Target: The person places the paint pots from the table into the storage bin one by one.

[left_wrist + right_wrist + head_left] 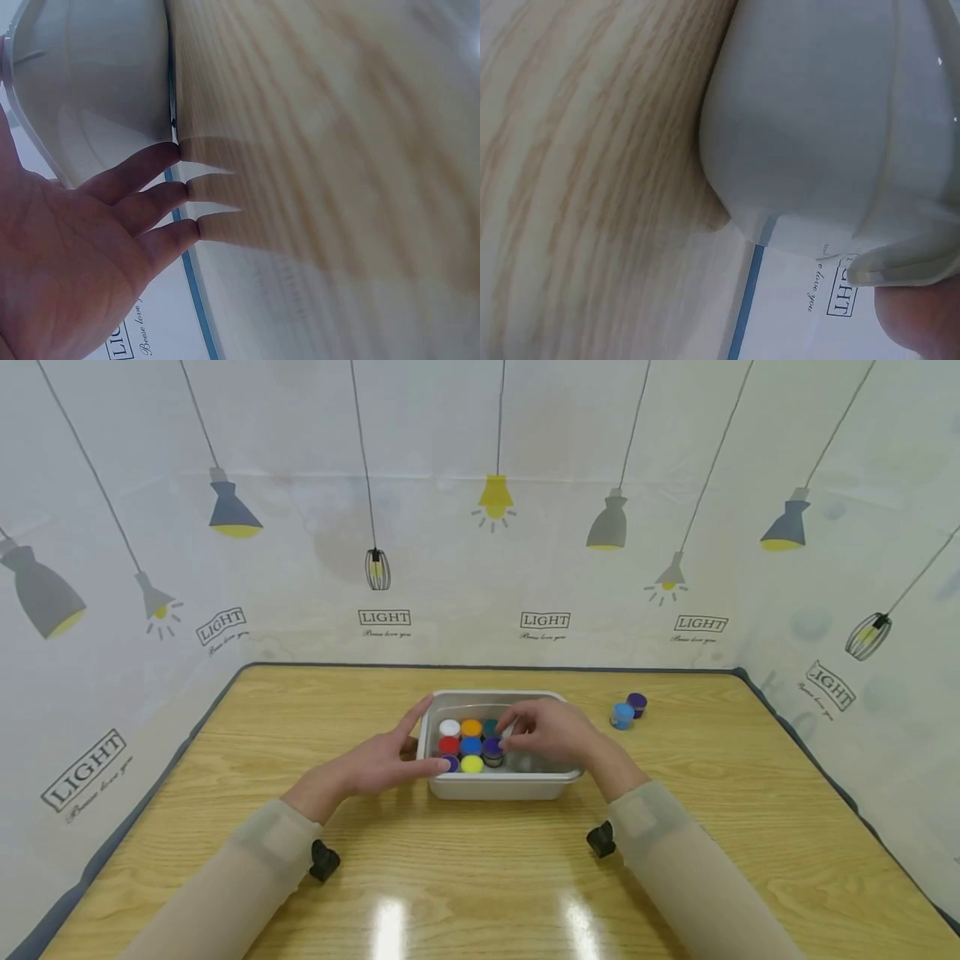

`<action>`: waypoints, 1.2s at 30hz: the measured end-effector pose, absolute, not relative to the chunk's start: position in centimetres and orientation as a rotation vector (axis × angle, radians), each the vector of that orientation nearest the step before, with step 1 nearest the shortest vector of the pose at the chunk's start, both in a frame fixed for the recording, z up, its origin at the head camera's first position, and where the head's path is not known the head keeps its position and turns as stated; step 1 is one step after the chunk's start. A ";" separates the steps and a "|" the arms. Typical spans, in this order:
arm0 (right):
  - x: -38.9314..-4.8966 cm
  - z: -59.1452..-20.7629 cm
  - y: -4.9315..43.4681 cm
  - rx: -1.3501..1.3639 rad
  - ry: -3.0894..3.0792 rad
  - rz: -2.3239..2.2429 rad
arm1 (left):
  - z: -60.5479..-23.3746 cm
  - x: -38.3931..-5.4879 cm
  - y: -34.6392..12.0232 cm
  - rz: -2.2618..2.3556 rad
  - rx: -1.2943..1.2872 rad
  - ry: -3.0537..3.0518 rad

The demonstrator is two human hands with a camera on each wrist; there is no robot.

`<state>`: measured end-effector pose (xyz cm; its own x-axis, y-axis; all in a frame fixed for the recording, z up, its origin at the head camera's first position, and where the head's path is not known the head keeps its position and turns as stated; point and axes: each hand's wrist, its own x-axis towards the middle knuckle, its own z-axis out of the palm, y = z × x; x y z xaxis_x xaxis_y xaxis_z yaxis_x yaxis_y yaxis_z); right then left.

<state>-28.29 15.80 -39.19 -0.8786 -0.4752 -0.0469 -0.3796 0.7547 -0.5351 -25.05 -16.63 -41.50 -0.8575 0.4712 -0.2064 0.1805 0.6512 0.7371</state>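
Observation:
A grey-white plastic tub (495, 787) stands on the table, with several small paint jars in rows at its left side. White (449, 727), orange (471, 727), red (448, 745), blue (471, 746) and yellow (472, 764) lids show there. My right hand (551, 731) reaches in over the tub, thumb and index finger at the lid of a purple paint jar (492, 752). A dark green lid (490, 727) is partly behind those fingers. My left hand (378, 762) rests at the tub's left end, thumb across the front corner by another purple lid (451, 763); its other fingers extend down outside the wall.
A light blue jar (622, 717) and a dark purple jar (637, 705) stand together on the table, right of the tub. The wooden table (465, 877) ends at a dark edge before a white wall covering (450, 643) printed with lamps.

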 end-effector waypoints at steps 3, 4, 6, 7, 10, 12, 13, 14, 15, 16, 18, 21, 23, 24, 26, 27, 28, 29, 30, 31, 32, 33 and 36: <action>-28.3 -39.0 16.1 -0.711 2.717 -0.928 | -41.5 -25.0 -16.7 1.047 0.510 2.492; -28.4 -38.9 16.3 -0.726 2.699 -0.970 | -41.5 -25.0 -16.7 1.048 0.505 2.490; -28.4 -38.7 16.6 -0.744 2.680 -1.030 | -41.4 -25.0 -16.6 1.048 0.499 2.489; -28.4 -38.6 16.8 -0.751 2.674 -1.053 | -41.4 -25.0 -16.6 1.046 0.499 2.489; -28.3 -38.1 17.5 -0.756 2.675 -1.090 | -41.4 -24.9 -16.4 1.047 0.493 2.487; -28.2 -37.9 18.0 -0.748 2.673 -1.117 | -41.4 -24.8 -16.4 1.044 0.496 2.490; -28.1 -37.7 18.2 -0.743 2.671 -1.134 | -41.4 -24.7 -16.4 1.041 0.498 2.492; -28.0 -37.5 18.5 -0.737 2.671 -1.152 | -41.4 -24.7 -16.4 1.041 0.498 2.493; -27.9 -37.5 18.9 -0.731 2.674 -1.167 | -41.4 -24.7 -16.5 1.040 0.497 2.495; -27.9 -37.4 19.3 -0.725 2.677 -1.184 | -41.4 -24.7 -16.5 1.038 0.497 2.498; -27.7 -37.2 20.1 -0.708 2.685 -1.208 | -41.4 -24.7 -16.5 1.034 0.494 2.500; -27.5 -36.9 21.5 -0.676 2.713 -1.212 | -41.3 -24.8 -16.6 1.033 0.486 2.501; -27.2 -36.7 22.5 -0.660 2.726 -1.212 | -41.3 -24.8 -16.6 1.036 0.480 2.499; -27.1 -36.6 23.0 -0.653 2.739 -1.210 | -41.3 -24.8 -16.6 1.036 0.478 2.499; -26.9 -36.6 24.1 -0.639 2.744 -1.217 | -41.2 -24.8 -16.6 1.040 0.476 2.496; -26.7 -36.6 24.6 -0.636 2.744 -1.221 | -41.2 -24.8 -16.6 1.043 0.475 2.493; -26.6 -36.7 25.1 -0.632 2.744 -1.220 | -41.2 -24.8 -16.6 1.044 0.475 2.491; -26.5 -36.8 25.7 -0.626 2.747 -1.222 | -41.2 -24.8 -16.6 1.045 0.475 2.489; -26.4 -37.0 26.2 -0.619 2.752 -1.219 | -41.2 -24.8 -16.6 1.045 0.475 2.488; -26.3 -37.1 26.7 -0.608 2.757 -1.212 | -41.2 -24.8 -16.6 1.047 0.475 2.486; -26.2 -37.3 27.3 -0.595 2.771 -1.195 | -41.2 -24.7 -16.6 1.047 0.474 2.486; -26.2 -37.5 27.8 -0.589 2.785 -1.176 | -41.2 -24.7 -16.6 1.048 0.473 2.485; -25.9 -38.1 29.4 -0.553 2.807 -1.136 | -41.1 -24.7 -16.6 1.052 0.472 2.484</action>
